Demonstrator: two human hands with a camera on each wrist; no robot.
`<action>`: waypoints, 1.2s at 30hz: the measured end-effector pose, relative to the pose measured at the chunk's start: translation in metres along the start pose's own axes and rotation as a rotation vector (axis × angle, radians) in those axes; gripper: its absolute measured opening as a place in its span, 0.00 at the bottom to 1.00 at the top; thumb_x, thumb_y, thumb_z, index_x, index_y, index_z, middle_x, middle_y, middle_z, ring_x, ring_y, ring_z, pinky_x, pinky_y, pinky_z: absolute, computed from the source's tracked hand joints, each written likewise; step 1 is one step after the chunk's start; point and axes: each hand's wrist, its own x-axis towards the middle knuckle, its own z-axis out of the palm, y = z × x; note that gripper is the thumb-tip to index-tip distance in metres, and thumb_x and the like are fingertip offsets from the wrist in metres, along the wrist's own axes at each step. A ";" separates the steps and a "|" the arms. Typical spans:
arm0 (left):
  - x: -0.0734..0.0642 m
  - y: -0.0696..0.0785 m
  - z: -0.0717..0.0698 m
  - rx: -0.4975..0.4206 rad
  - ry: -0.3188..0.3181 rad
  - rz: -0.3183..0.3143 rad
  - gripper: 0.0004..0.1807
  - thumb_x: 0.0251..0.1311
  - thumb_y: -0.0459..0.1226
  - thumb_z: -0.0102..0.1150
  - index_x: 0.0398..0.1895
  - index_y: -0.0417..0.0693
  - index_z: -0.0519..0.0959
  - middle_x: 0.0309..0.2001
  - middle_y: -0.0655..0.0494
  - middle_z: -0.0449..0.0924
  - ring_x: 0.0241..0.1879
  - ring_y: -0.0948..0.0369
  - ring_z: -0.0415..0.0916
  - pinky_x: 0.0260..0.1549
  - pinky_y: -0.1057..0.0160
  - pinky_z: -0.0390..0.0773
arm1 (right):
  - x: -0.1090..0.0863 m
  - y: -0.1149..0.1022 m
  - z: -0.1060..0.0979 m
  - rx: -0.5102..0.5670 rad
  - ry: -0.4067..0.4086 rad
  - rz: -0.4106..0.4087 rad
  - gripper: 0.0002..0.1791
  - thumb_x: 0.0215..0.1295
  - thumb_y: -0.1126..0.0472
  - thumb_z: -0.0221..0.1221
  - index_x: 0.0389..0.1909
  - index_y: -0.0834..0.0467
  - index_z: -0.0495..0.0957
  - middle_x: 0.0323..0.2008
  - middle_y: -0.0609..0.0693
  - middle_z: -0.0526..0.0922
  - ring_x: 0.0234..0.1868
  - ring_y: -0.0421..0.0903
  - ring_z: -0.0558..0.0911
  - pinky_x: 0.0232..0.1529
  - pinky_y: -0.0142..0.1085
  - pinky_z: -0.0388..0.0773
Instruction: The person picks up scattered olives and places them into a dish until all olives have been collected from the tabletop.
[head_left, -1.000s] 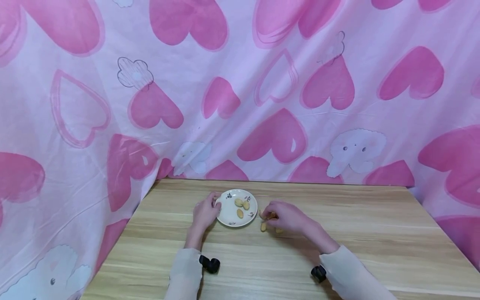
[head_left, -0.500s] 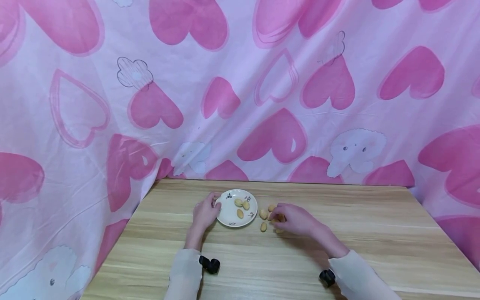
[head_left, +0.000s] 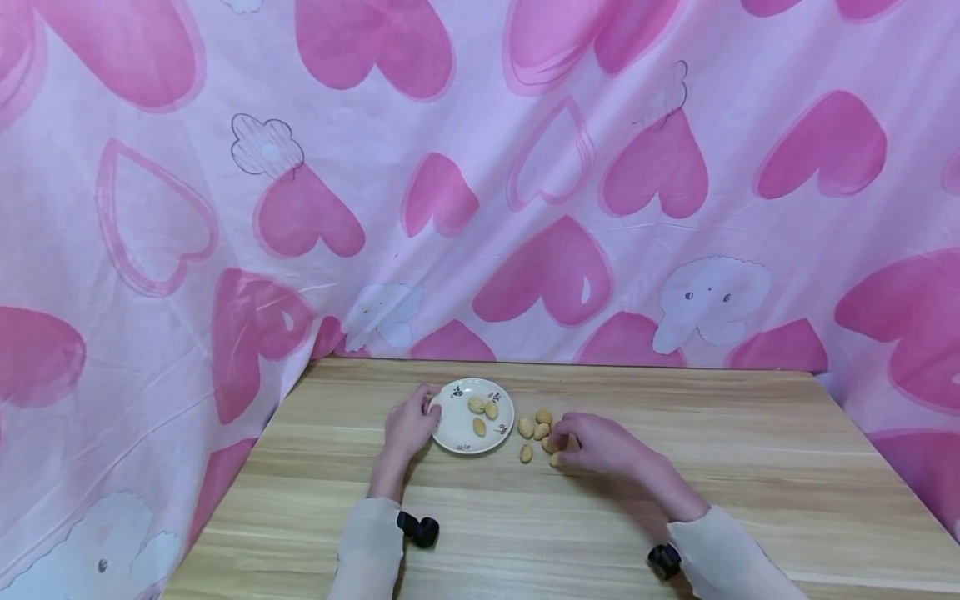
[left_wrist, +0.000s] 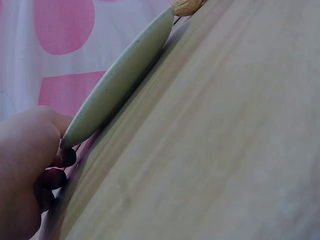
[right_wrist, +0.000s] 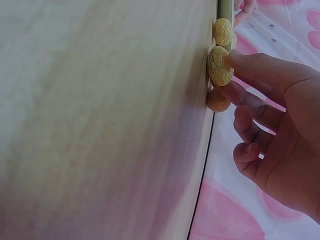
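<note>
A small white plate (head_left: 450, 429) with a printed flower pattern lies on the table, with 3 tan, nut-like pieces (head_left: 480, 427) on it. My left hand (head_left: 408, 427) grips the plate's left rim; in the left wrist view the thumb is above the rim and the other fingers below. Right of the plate sit several more tan pieces (head_left: 526, 428), oval and wrinkled. My right hand (head_left: 600, 443) is at the right side of this group, thumb and index finger apart. In the right wrist view the thumb touches a wrinkled piece (right_wrist: 219, 67), the index fingertip just under it.
The wooden table (head_left: 480, 533) runs back to a pink heart-print cloth (head_left: 540, 208) hanging behind it and at both sides. A black wrist camera (head_left: 420, 529) is strapped to the left sleeve, another camera (head_left: 663, 561) to the right.
My right hand has drawn back a little to the right, uncovering more of the loose pieces, and its thumb and index finger have spread. My left hand and the plate have stayed put.
</note>
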 end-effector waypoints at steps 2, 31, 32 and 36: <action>0.000 -0.001 0.000 0.006 -0.003 -0.004 0.16 0.65 0.40 0.57 0.56 0.54 0.79 0.26 0.58 0.70 0.24 0.59 0.65 0.43 0.57 0.63 | -0.001 -0.001 0.000 0.009 -0.007 0.012 0.07 0.57 0.58 0.69 0.38 0.49 0.85 0.36 0.40 0.80 0.36 0.41 0.78 0.41 0.35 0.75; 0.001 -0.001 0.001 -0.005 0.003 -0.002 0.15 0.65 0.40 0.57 0.55 0.54 0.79 0.25 0.58 0.71 0.26 0.59 0.67 0.47 0.53 0.64 | 0.012 -0.009 -0.001 -0.044 0.044 -0.046 0.08 0.54 0.56 0.71 0.35 0.46 0.83 0.31 0.37 0.78 0.33 0.36 0.76 0.39 0.33 0.75; 0.001 -0.001 0.001 0.000 0.003 0.000 0.15 0.65 0.40 0.57 0.55 0.54 0.79 0.25 0.58 0.71 0.26 0.59 0.67 0.47 0.53 0.65 | 0.013 -0.010 -0.001 -0.041 0.046 -0.050 0.08 0.54 0.56 0.71 0.34 0.46 0.83 0.30 0.37 0.78 0.33 0.36 0.76 0.38 0.33 0.74; 0.000 -0.001 0.001 0.000 0.006 -0.008 0.15 0.65 0.40 0.57 0.55 0.54 0.79 0.26 0.58 0.71 0.26 0.59 0.67 0.45 0.54 0.64 | 0.018 -0.015 0.000 -0.039 0.052 -0.057 0.08 0.55 0.54 0.71 0.33 0.45 0.81 0.28 0.39 0.77 0.30 0.36 0.74 0.36 0.32 0.72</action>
